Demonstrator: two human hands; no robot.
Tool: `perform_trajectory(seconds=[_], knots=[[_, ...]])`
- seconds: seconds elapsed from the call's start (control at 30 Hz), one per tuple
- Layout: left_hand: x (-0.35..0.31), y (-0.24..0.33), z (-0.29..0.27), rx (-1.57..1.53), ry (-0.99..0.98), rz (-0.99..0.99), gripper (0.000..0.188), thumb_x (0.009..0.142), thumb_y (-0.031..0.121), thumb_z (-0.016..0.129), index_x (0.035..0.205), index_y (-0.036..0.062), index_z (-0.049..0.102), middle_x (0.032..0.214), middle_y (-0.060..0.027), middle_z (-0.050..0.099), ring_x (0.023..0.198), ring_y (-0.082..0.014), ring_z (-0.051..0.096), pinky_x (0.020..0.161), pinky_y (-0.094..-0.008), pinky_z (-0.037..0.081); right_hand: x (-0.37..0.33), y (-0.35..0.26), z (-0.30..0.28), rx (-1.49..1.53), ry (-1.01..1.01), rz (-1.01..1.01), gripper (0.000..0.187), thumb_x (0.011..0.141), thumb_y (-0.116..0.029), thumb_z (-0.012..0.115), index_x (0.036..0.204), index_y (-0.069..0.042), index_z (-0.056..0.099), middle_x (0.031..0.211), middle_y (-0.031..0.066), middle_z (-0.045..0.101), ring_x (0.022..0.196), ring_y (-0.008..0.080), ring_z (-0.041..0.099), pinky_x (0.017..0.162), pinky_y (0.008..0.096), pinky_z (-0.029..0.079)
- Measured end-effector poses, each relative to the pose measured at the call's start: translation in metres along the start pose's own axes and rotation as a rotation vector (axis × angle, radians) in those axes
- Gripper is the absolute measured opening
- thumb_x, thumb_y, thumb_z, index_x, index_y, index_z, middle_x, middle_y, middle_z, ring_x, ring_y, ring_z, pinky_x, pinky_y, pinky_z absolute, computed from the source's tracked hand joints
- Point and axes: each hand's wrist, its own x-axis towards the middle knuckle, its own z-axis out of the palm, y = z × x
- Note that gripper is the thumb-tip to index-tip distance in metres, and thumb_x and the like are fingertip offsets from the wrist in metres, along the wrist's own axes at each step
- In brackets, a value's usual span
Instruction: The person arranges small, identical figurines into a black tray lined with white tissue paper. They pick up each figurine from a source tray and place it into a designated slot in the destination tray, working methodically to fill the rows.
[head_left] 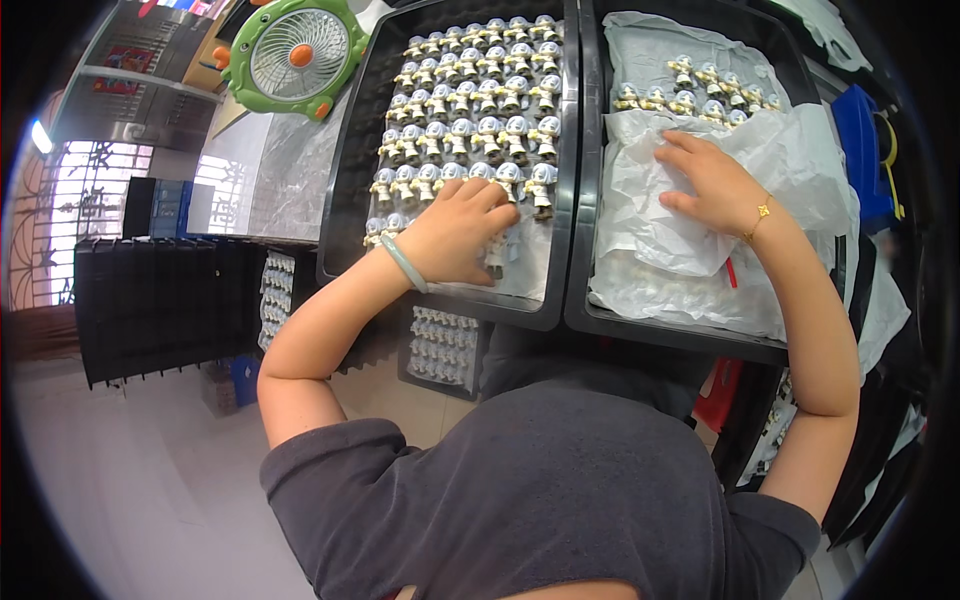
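Observation:
My left hand (460,228) is over the front rows of the left black tray (562,200), with its thumb and fingers curled around a small figurine (497,258). Its palm side is partly hidden. Behind it, several rows of similar white, grey-headed figurines (462,95) stand upright in the tray. My right hand (718,190) rests on crumpled white tissue paper (640,200) in the right black tray (583,290), fingers apart and holding nothing. Just beyond that paper, a smaller group of figurines (712,88) lies on another white sheet.
A green fan (298,58) stands at the back left on a grey tabletop (285,170). Lower trays of figurines (443,345) sit below the table edge. A blue bin (862,150) is at the right, and a thin red piece (731,273) shows on the paper.

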Motion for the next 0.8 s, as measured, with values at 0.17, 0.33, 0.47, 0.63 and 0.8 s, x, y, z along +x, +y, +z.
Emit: perform_trajectory(seconds=[0.17,0.33,0.47,0.63,0.8], knots=[[0.004,-0.003,0.002,0.147,-0.133,-0.016,0.077,0.043,0.035,0.081,0.107,0.0106,0.046,0.101,-0.0088,0.043,0.101,-0.0270,0.041,0.085,-0.0374,0.032,0.000,0.002,-0.002,-0.011,-0.009,-0.023,0.048,0.074,-0.020,0.063,0.115,0.000,0.049,0.131,0.0190,0.038,0.119,0.0329,0.038,0.100,0.0362,0.032],[0.068,0.006,-0.070,-0.130,0.067,0.125,0.040,0.062,0.016,0.073,0.095,0.0051,0.053,0.090,-0.0097,0.053,0.090,-0.0275,0.050,0.080,-0.0368,0.038,0.000,0.001,-0.005,0.056,-0.092,0.066,0.049,0.072,-0.025,0.064,0.113,-0.001,0.052,0.127,0.0211,0.040,0.118,0.0340,0.038,0.100,0.0368,0.032],[0.169,0.022,-0.081,-0.166,0.319,0.148,0.023,0.071,0.012,0.062,0.091,0.0041,0.055,0.079,-0.0107,0.057,0.078,-0.0282,0.054,0.071,-0.0362,0.042,0.011,0.001,0.010,0.048,-0.085,0.155,0.049,0.070,-0.026,0.064,0.116,-0.011,0.053,0.125,0.0183,0.043,0.116,0.0313,0.041,0.096,0.0398,0.036],[0.304,-0.007,-0.039,0.215,0.218,-0.156,0.048,0.078,0.035,0.058,0.118,0.0123,0.047,0.117,-0.0128,0.049,0.109,-0.0310,0.048,0.089,-0.0438,0.038,0.025,0.005,0.015,-0.095,-0.154,0.093,0.046,0.066,-0.030,0.061,0.107,-0.009,0.061,0.117,0.0162,0.051,0.105,0.0304,0.052,0.087,0.0413,0.043],[0.360,-0.052,-0.002,-0.154,-0.014,-0.238,0.028,0.080,0.018,0.055,0.105,0.0066,0.049,0.098,-0.0247,0.058,0.096,-0.0378,0.055,0.083,-0.0415,0.042,0.024,0.003,0.008,-0.124,-0.161,0.080,0.048,0.067,-0.034,0.059,0.107,-0.008,0.062,0.118,0.0150,0.052,0.107,0.0288,0.052,0.088,0.0411,0.042]])
